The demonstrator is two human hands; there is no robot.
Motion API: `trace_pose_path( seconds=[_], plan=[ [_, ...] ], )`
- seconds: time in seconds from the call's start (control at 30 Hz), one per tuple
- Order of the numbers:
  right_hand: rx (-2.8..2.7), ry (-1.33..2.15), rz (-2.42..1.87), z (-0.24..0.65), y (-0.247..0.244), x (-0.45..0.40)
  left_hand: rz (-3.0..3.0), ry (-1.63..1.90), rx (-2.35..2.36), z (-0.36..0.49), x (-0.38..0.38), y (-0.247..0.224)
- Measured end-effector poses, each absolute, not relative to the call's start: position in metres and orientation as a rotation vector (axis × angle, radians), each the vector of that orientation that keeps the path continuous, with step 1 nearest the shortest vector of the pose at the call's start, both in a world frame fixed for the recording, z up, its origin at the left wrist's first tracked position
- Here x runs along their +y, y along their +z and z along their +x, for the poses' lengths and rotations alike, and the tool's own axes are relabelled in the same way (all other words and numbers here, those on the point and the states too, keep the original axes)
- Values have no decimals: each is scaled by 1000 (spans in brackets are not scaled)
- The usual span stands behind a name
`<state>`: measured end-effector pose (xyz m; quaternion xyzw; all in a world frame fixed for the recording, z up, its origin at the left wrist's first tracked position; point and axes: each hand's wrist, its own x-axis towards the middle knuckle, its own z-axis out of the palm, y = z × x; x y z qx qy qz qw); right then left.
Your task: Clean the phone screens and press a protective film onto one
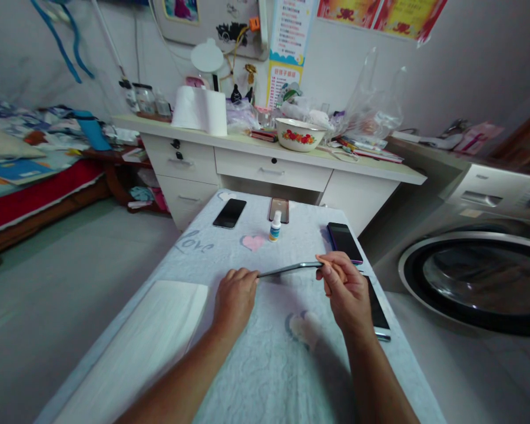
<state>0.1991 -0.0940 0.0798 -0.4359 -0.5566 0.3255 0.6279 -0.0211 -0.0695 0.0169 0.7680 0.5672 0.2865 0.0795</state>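
**Slim phone held edge-on between both hands over the table**

Far left, well apart from both grips: a red-sided bed (44, 191). A white folded sheet (136, 347) (cloth or paper, cannot tell which) lies on the table (269, 377), to the left of and nearer the wearer than the left grip (236, 297). A black-screened smartphone (230, 214) lies face up beyond that grip.

Left grip: fingers closed on the near-left end of the slim phone (289, 269); fingertip placement partly hidden. The phone spans the gap between the two grips, raised above the tabletop, thin edge showing; its faces cannot be read.

Beyond the gap, a small white-capped spray bottle (274, 228) stands upright; farther out behind it lies a brownish phone case (278, 207).

Right grip (348, 294): thumb and fingers pinched together on an orange cloth (339, 272), which meets the slim phone's right end. Just beyond this grip lies a dark smartphone (344, 241); beside its wrist, on the right, a white-framed phone (380, 306), partly covered. Far right, well apart: a front-loading washing machine (481, 259).
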Motion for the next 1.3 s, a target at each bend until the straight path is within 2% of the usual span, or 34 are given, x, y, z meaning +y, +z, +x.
trace_pose_path(
  seconds=[0.3,0.6,0.97,1.3],
  plan=[
    [-1501,494,-1025,176,85,-108,2285,875,1753,-21,-69,17],
    [-1639,292,-1065,166,77,-112,2316,1164,1578,-23,-80,32],
    [-1719,228,-1084,159,68,-110,2432,1527,1348,-26,-100,44],
    [-1669,137,-1126,153,58,-105,2453,1585,1311,-22,-94,43]
  ],
)
